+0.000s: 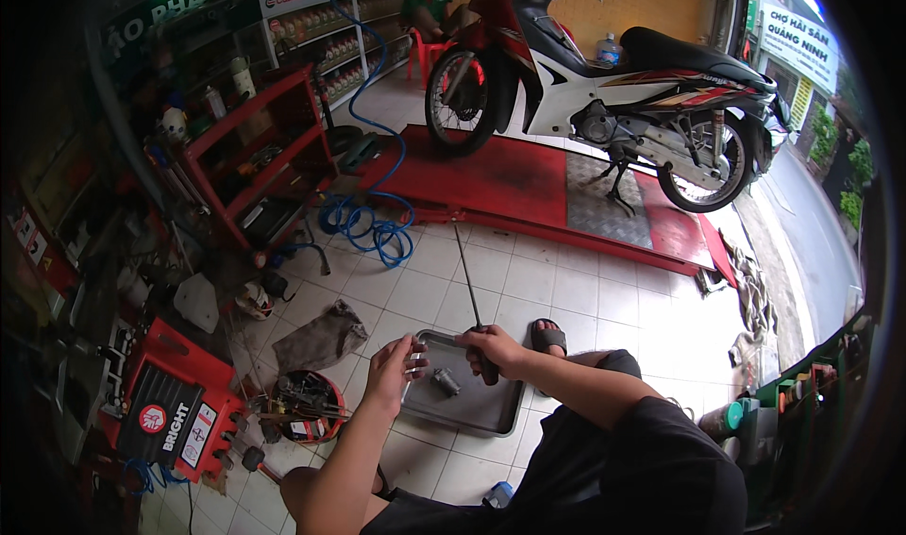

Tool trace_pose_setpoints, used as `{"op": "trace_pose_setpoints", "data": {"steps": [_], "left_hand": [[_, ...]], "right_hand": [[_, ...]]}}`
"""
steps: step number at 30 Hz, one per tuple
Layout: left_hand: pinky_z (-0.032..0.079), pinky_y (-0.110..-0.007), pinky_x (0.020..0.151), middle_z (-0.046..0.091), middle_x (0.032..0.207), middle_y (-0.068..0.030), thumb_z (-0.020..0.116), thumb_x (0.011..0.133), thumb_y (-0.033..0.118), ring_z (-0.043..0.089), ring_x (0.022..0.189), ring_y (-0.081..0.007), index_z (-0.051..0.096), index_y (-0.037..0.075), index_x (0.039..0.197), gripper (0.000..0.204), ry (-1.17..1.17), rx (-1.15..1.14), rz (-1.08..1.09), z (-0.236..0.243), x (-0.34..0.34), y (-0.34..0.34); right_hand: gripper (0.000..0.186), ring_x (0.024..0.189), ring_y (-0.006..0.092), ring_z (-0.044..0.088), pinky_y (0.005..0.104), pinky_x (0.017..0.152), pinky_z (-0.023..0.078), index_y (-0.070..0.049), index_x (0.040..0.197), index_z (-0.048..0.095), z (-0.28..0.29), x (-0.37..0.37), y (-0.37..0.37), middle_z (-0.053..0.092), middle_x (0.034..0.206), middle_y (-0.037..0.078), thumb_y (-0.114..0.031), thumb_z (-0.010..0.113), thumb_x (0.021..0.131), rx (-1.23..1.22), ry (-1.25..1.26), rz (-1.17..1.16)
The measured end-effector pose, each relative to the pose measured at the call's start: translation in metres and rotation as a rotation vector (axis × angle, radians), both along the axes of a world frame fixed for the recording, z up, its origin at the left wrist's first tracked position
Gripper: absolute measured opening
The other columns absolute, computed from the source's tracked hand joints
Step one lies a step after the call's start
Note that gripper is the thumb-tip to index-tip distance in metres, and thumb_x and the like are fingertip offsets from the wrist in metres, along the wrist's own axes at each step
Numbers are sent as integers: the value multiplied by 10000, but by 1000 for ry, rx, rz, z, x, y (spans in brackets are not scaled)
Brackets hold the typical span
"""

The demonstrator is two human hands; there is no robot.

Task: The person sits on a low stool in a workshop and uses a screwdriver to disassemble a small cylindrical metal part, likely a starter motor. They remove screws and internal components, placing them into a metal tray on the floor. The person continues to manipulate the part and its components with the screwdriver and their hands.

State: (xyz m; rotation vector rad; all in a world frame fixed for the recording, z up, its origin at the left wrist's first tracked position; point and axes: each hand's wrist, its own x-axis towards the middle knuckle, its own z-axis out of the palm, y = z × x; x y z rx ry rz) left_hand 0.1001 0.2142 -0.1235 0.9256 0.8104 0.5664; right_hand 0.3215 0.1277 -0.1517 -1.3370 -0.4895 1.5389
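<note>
My right hand (495, 351) is wrapped round the dark handle of a long screwdriver (469, 280), whose thin shaft points up and away from me. Just left of it, my left hand (389, 373) is raised at the left side of a grey metal tray (486, 422), its fingers bent together. Something small and shiny shows at those fingertips, too small to name. On the tray's floor, between and below both hands, lies a grey metal cylindrical part (446, 381), which neither hand touches.
Left of the tray are a grey rag (321, 337), a red tub of tools (307, 403) and a red-and-black machine (175, 403). Ahead, a motorbike (604, 101) stands on a red lift platform (510, 172). A blue hose (392, 238) coils beside a red tool cart (255, 158). A person (429, 11) sits behind.
</note>
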Motion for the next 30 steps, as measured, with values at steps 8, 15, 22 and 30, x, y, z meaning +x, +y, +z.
{"op": "trace_pose_setpoints", "data": {"steps": [8,15,22,30], "left_hand": [[478,-229,718,722,960,-38,754,928,211,623,826,-79,707,-7,1145,310,1,275,7,-9,4,-9],[447,-220,696,736,862,-21,776,908,165,608,780,-51,759,-8,999,196,66,241,47,-10,8,-15],[471,-253,655,735,796,-75,696,952,128,648,692,-123,746,-28,940,164,17,261,85,-23,8,-12],[420,-223,604,694,786,-28,723,935,139,551,658,-87,742,11,900,134,-62,102,245,-7,15,-8]], "right_hand": [[218,565,112,569,276,509,450,-38,957,562,45,-40,-19,567,707,11,-235,651,984,227,-301,431],[224,598,110,582,267,533,462,-38,968,563,43,-44,-20,581,763,15,-247,640,990,252,-286,498],[286,581,121,588,274,487,461,-42,972,561,62,-48,-21,592,797,28,-320,621,1005,122,-200,558],[319,511,141,575,301,401,440,-36,911,539,62,-54,-23,554,680,40,-331,606,1010,77,-99,512]]}}
